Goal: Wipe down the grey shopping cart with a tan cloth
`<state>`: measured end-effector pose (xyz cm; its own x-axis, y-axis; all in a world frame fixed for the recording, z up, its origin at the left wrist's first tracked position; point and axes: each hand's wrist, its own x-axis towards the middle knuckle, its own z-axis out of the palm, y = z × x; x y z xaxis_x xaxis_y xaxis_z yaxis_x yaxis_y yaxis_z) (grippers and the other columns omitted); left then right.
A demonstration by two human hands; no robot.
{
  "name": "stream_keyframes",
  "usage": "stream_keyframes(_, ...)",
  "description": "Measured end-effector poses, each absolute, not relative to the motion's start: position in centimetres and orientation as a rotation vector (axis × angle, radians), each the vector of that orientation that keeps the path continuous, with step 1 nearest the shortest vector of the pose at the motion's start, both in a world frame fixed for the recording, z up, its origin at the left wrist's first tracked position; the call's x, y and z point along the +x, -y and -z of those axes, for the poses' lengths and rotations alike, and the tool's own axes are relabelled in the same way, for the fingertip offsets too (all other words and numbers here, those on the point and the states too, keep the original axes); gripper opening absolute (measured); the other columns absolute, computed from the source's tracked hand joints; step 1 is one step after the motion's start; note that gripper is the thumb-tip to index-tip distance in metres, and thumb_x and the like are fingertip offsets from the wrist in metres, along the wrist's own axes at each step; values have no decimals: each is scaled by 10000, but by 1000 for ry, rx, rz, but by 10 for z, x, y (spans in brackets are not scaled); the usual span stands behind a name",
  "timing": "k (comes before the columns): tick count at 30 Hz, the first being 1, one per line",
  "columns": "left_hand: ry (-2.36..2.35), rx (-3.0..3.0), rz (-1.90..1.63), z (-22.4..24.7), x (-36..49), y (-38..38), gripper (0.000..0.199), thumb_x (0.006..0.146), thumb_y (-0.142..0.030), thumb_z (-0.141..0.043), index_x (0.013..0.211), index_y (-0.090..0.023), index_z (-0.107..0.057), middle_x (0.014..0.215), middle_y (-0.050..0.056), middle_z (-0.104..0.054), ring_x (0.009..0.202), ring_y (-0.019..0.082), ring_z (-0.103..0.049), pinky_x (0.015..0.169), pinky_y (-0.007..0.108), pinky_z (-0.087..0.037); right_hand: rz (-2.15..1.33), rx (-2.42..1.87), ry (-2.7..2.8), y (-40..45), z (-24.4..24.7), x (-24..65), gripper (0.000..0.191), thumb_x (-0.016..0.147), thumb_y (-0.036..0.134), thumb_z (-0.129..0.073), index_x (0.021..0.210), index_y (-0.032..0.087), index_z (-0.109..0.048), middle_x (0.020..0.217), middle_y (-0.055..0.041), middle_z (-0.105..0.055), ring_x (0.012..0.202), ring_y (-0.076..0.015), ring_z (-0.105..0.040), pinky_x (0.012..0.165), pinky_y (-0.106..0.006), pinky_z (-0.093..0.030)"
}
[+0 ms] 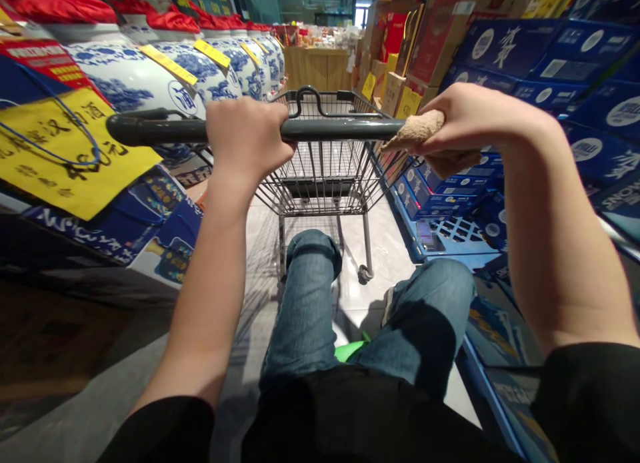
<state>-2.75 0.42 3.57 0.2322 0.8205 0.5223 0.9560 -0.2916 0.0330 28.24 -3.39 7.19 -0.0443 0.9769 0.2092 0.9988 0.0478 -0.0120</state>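
My left hand [249,138] is wrapped round the dark handlebar [345,129] of a shopping cart, left of its middle. At the right end of the bar, my right hand [457,120] is closed on a tan cloth [417,130], which lies over the bar and hangs below the hand. The wire basket [320,163] of the cart is in front of me, beyond the bar. A raised dark loop stands at the middle of the handle.
Blue-and-white jars [120,66] with red cloth tops line the left, behind a yellow sign [70,150]. Blue boxes [515,43] are stacked on the right over a blue pallet [457,236]. A wooden counter [317,68] stands ahead, across the aisle floor [263,250].
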Motion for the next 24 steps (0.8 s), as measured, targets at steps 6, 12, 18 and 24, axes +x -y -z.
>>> stream_keyframes(6,1734,-2382,707,-36,-23,-4,680,695,-539,-516,1319,-365,-724,957,150,-763,1208,485,-563,784,579,-393,856,-1996,1833,40,-38,272,403,940,504,-484,1033,192,-723,1078,-172,-760,1002,-310,-690,787,-425,-444)
stream_keyframes(12,1765,-2391,746,-37,-25,-1,667,710,-556,-487,1304,-381,-735,907,153,-751,1242,490,-547,784,590,-391,-173,-2266,2331,21,-91,283,262,847,325,-654,642,199,-551,577,-4,-576,537,-109,-488,580,-308,-365)
stream_keyframes(18,1741,-2537,570,-33,-29,-10,737,667,-572,-512,1351,-385,-713,945,143,-771,1179,489,-575,764,582,-400,352,-2107,2162,29,-65,276,180,875,483,-600,896,330,-692,882,-70,-769,863,-260,-690,682,-376,-480)
stream_keyframes(24,1762,-2406,660,-36,-25,-6,724,667,-580,-495,1325,-391,-734,931,149,-770,1179,495,-574,758,585,-395,731,-2013,2059,33,-55,265,305,856,448,-621,943,174,-722,933,-164,-764,884,-309,-718,730,-406,-473)
